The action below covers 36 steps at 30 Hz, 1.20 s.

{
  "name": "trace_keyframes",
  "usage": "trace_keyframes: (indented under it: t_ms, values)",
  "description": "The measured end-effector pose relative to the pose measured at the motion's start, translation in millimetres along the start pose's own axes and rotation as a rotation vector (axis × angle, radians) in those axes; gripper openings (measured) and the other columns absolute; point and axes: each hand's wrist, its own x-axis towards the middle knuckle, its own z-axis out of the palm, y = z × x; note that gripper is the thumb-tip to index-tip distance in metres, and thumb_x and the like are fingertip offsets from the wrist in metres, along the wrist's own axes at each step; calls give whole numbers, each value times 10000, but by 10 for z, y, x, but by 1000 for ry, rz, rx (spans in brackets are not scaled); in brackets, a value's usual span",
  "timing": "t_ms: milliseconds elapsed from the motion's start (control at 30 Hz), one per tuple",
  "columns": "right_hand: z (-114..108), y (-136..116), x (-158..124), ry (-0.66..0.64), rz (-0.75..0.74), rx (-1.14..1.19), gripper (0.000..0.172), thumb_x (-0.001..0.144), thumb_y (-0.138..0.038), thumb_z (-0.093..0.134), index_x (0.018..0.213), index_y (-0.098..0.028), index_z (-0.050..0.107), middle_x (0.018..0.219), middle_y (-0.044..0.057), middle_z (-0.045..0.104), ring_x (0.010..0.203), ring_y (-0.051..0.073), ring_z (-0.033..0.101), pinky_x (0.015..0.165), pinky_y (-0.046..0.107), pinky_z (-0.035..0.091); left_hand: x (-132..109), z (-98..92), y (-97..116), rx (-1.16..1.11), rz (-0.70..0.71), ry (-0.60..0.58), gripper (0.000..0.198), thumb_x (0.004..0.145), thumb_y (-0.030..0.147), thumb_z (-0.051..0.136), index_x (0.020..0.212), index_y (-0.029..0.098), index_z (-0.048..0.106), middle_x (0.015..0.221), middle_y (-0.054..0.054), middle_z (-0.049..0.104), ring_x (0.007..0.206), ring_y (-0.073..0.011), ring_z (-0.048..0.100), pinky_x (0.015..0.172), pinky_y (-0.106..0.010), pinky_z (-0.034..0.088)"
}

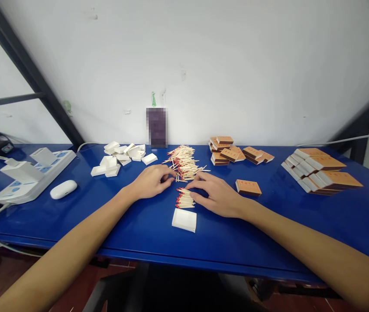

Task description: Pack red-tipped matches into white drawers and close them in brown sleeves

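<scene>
Matches [187, 165], red-headed, in heap and row

Look thin and straight, pale sticks tipped bright red. Lie criss-crossed in a loose heap [184, 161] towards the back of the blue table [148, 234], and almost parallel in a small row [184, 199] nearer the front, heads leftward. At the heap's left edge, left hand [150, 181] with curled fingers; cannot tell whether gripping a match. At the row's right end, right hand [215, 197] loosely spread, thumb and forefinger apart.
</scene>
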Motion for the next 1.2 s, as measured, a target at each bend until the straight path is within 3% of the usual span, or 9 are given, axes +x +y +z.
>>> trace_keyframes:
  t_ms: [200, 367, 467, 567, 733, 1200]
  values:
    - [-1, 3, -9, 7, -50, 12, 330, 991, -335, 458, 1243, -224, 641, 1091, 93, 612, 1002, 219, 571, 905, 400, 457, -18, -1, 10, 10, 54, -9, 254, 934, 220, 484, 1113, 201, 664, 941, -49, 611, 904, -186, 563, 807, -313, 460]
    - [-51, -52, -20, -79, -143, 36, 349, 1015, -317, 408, 1271, -239, 631, 1225, 91, 623, 1121, 236, 531, 978, 442, 409, -12, 25, -9, 4, 104, -25, 349, 927, 98, 408, 1132, 203, 670, 1093, -76, 590, 1048, -203, 542, 935, -359, 454]
    - [-57, -86, -22, -100, -175, 47, 335, 1020, -296, 394, 1221, -241, 656, 1216, 71, 649, 1125, 227, 543, 995, 444, 398, -7, 41, -7, 19, 99, -14, 304, 954, 148, 433, 1118, 202, 683, 1096, -81, 572, 1046, -208, 540, 939, -367, 454]
    - [-26, -70, -11, -17, -179, 61, 323, 1005, -250, 411, 1228, -226, 644, 1188, 75, 660, 1104, 218, 562, 981, 420, 423, -5, 40, -4, 21, 88, -13, 264, 966, 196, 465, 1101, 210, 690, 1079, -74, 571, 1025, -204, 541, 933, -365, 453]
    - [63, 79, 26, 134, -14, -9, 296, 969, -204, 434, 1163, -196, 658, 1157, 97, 638, 1069, 235, 576, 954, 423, 463, -1, 24, 1, 31, 80, -40, 233, 972, 236, 489, 1076, 223, 697, 1022, -59, 586, 996, -208, 532, 900, -357, 448]
    - [108, 175, 31, 106, 14, -78, 294, 948, -188, 455, 1139, -207, 677, 1106, 100, 605, 1007, 246, 557, 908, 432, 471, 2, -25, 63, -47, 117, -70, 169, 950, 263, 549, 977, 217, 709, 1020, -50, 588, 999, -197, 518, 902, -338, 428]
